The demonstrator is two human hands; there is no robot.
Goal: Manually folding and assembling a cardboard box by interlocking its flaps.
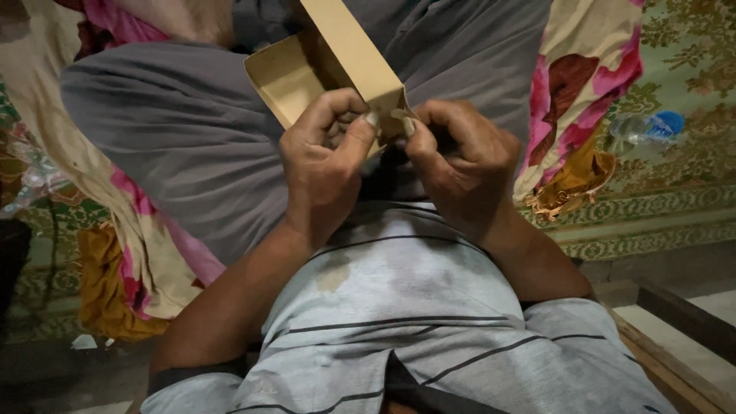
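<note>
A tan cardboard piece (349,54), folded into a shallow box shape with a long flap, is held over my grey-trousered lap in the head view. My left hand (326,165) grips its lower edge, thumb pressed against the corner. My right hand (460,157) pinches the same corner from the right side. Thumbs of both hands meet at the folded corner, which hides part of the fold.
A flowered pink and cream cloth (583,92) lies to either side of my legs. A clear plastic bottle with a blue cap (648,126) lies on the green patterned mat (675,176) at the right. A wooden edge (675,368) runs at lower right.
</note>
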